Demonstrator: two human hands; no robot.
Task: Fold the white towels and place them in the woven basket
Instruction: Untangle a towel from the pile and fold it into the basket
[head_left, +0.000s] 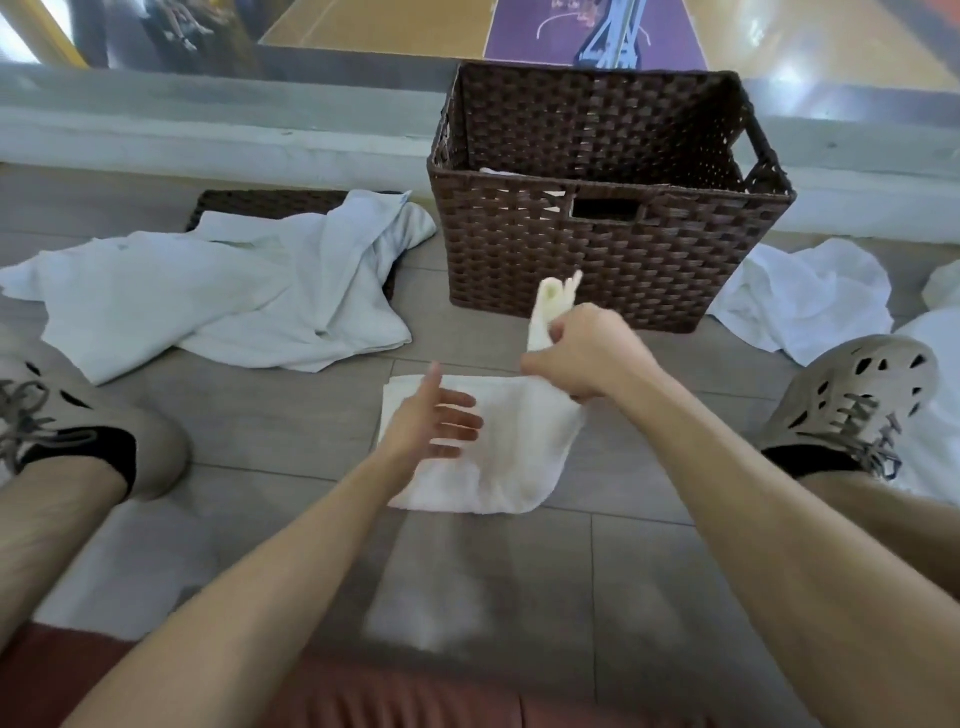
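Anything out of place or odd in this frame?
Nothing spilled or damaged. The left towel heap sprawls crumpled over a flat woven panel beside the woven basket. The right towel heap lies bunched by the right shoe. Both look like unfolded stock mid-task.

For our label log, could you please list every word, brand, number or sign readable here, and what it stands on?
No text can be read.
White marks on the purple panel: too blurred to tell whether they are writing.
No lettering shows on the basket, towel or shoes.
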